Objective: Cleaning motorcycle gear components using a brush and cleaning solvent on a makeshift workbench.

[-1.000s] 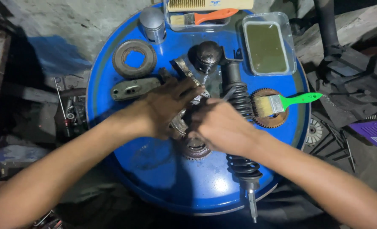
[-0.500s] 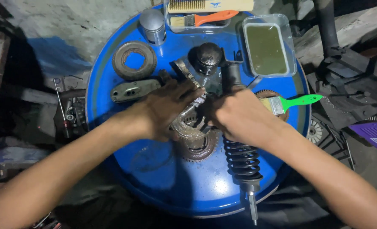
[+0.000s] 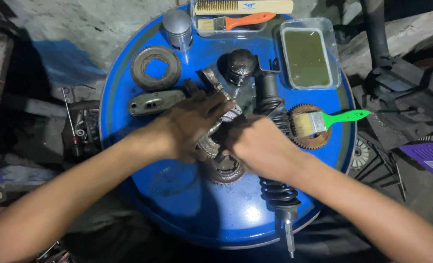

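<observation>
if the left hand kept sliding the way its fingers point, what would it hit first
The left hand points up and to the right. It probably meets first the dark round-topped metal part, just past the toothed gear it rests on; depth is unclear.

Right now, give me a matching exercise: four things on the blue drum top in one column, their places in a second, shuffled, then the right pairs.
1. green-handled brush
2. clear tub of murky liquid
3. shock absorber spring
4. metal piston

A. far edge, left of the brush tray
B. running under the right hand
C. lying on a rusty gear
D. far right of the drum top

Pairs: 1-C, 2-D, 3-B, 4-A
</observation>
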